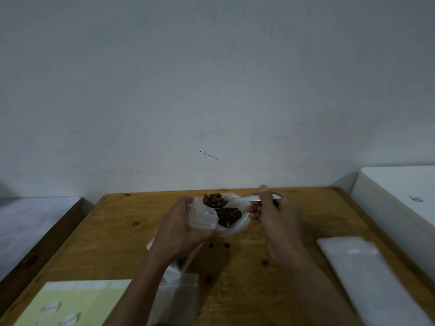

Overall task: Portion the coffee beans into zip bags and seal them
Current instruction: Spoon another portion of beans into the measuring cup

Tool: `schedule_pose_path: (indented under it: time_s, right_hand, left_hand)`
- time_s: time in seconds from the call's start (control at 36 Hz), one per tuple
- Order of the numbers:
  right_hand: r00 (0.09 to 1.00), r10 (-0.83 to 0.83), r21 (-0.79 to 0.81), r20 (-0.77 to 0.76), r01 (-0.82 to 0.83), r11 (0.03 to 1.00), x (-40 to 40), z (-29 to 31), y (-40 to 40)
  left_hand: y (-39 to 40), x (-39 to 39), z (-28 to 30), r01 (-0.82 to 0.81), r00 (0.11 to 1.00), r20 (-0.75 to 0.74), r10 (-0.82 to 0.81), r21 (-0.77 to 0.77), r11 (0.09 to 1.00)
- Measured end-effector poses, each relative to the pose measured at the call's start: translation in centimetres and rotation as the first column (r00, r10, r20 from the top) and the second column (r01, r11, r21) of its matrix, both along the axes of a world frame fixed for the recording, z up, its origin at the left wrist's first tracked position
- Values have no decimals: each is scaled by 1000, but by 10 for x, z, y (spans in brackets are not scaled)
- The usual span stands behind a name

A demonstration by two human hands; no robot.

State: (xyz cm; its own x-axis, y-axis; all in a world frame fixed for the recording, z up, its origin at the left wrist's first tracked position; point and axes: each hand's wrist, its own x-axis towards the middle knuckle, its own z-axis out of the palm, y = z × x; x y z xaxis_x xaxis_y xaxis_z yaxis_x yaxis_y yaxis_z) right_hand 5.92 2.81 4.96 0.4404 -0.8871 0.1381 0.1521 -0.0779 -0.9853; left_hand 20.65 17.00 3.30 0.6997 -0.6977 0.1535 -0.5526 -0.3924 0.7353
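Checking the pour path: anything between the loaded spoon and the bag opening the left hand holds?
Nothing visible. The spoon of beans, held by the right hand, hangs right beside the zip bag mouth that the left hand holds open.

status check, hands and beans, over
Left hand holds small clear bag open. Right hand holds spoon, heaped with coffee beans, over it. Stray beans on table.

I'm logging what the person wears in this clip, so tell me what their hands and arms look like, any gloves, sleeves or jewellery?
Both hands are bare: the left hand and the right hand show no gloves. Both forearms are uncovered as far as the bottom edge of the picture, so no sleeves show. No watch, bracelet or ring can be made out, though the picture is dim and a little blurred.
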Motion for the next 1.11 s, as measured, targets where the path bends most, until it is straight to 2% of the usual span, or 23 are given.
schedule_pose_path:
  time_s: [0.06, 0.14, 0.19, 0.31, 0.39, 0.56, 0.67, 0.75, 0.83, 0.86, 0.92, 0.97, 1.06, 1.11]
  right_hand:
    - [997, 59, -186, -54, -68, 980, -1, 2, 8]
    - [984, 108, -473, -145, -165, 865, 1, 0, 16]
    - [987, 106, -546, -122, -156, 823, 1, -3, 16]
    - [999, 29, -511, -30, -40, 859, -5, -3, 10]
    - [997, -69, -425, -25, 52, 904, -7, -7, 4]
    - [960, -193, -364, -203, 109, 925, -1, -33, -7]
    - [907, -200, -344, -371, 65, 937, 4, -49, -10]
    - [887, -181, -337, -424, 31, 941, 3, -51, -11]
    - [808, -301, -490, -507, 17, 871, 1, -46, -7]
    - [808, -333, -552, -487, 11, 834, 1, -40, -3]
    - [864, -236, -573, -445, -72, 816, -1, -25, 8]
    - [895, -22, -521, -445, -239, 819, -1, -11, 23]
    - [849, 230, -448, -476, -459, 767, 4, 3, 43]
    - [849, 247, -462, -466, -472, 751, 10, 7, 51]
  left_hand:
    - [0, -1, 1, -5, 1000, -12, 5, -7, 1000]
    - [1, -3, 2, -27, 1000, -10, 26, -45, 999]
    - [3, -5, 3, -51, 999, 2, 52, -69, 996]
    - [6, -4, 3, -93, 996, -17, 91, -112, 989]
    - [7, -3, 3, -104, 995, -22, 102, -148, 983]
    - [8, -2, -1, -117, 993, -42, 111, -183, 976]
    - [13, 1, -4, -130, 990, -77, 115, -233, 964]
    - [17, 0, -3, -160, 985, -107, 134, -288, 944]
    - [21, 0, -2, -185, 979, -146, 144, -332, 925]
    - [22, 0, -1, -190, 977, -162, 140, -350, 917]
    - [23, -1, 1, -194, 972, -199, 122, -398, 897]
    - [23, -3, 3, -186, 967, -242, 83, -444, 876]
    - [22, -11, 9, -163, 963, -269, 29, -491, 856]
    - [24, -15, 12, -143, 963, -270, 1, -506, 850]
